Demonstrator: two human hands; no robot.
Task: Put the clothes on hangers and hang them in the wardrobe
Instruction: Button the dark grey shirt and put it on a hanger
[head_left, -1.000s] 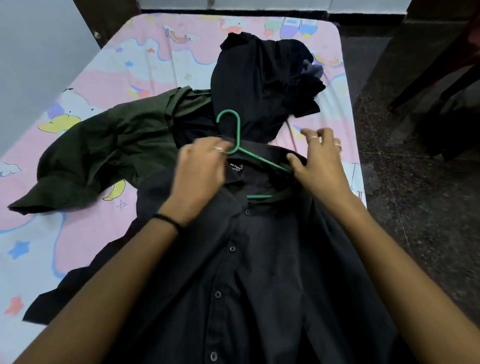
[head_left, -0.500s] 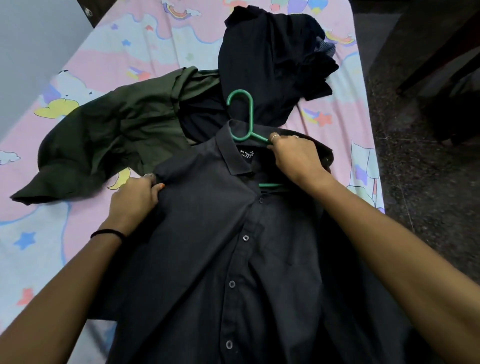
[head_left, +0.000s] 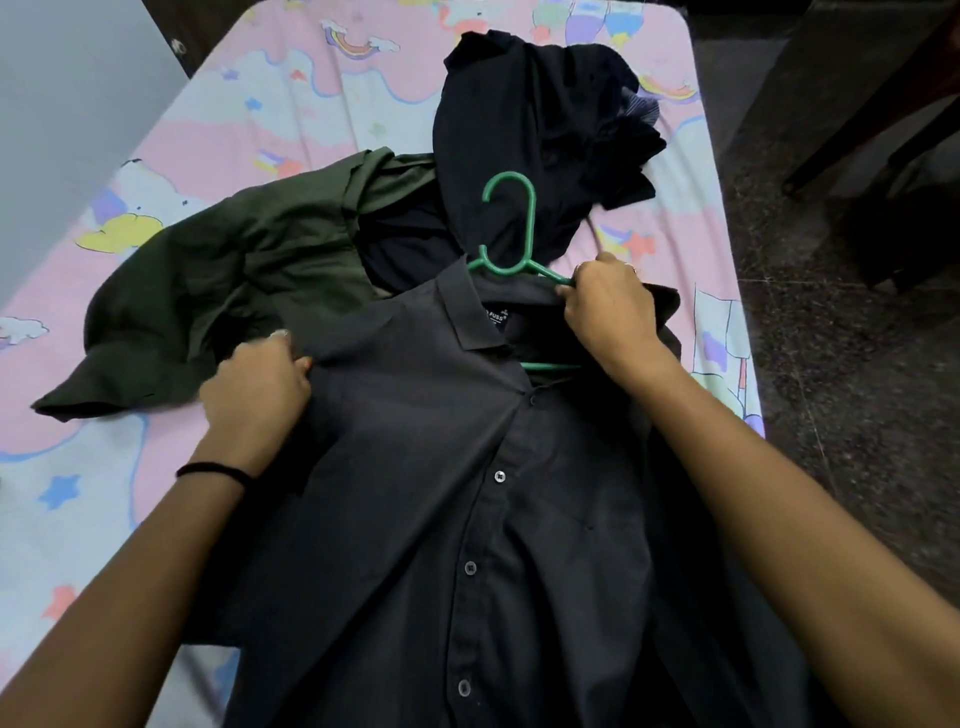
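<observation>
Shifted since half a second ago: left hand (head_left: 260, 387) now further along the shoulder seam, nearer the collar side; right hand (head_left: 610, 306) much where it was, at the right end of the collar. Compared with a second ago, both hands spread apart from the hanger neck.

Left hand: fingers curled, pinching a fold of the black button-up shirt (head_left: 467, 519) at its left shoulder, left of centre in the frame. Black band around that wrist. Right hand: fingers curled around the shirt collar together with the right arm of the green plastic hanger (head_left: 511, 228), just right of centre.

Black button-up shirt spread front-up across the lower middle of the frame, collar toward the top, buttons running down the placket, a small label visible inside the neck. Green plastic hanger partly inside the shirt: hook and neck sticking out above the collar at upper centre, a short stretch of the lower bar showing through the open neck. Left arm of the hanger hidden under the fabric.

Olive green shirt (head_left: 223, 291) crumpled at centre left, touching the black shirt's left shoulder. Dark bundled garment (head_left: 535, 119) at upper centre, behind the hook. All lying on a pink cartoon-print bedsheet (head_left: 249, 114). Dark speckled floor (head_left: 841, 364) along the right edge.
</observation>
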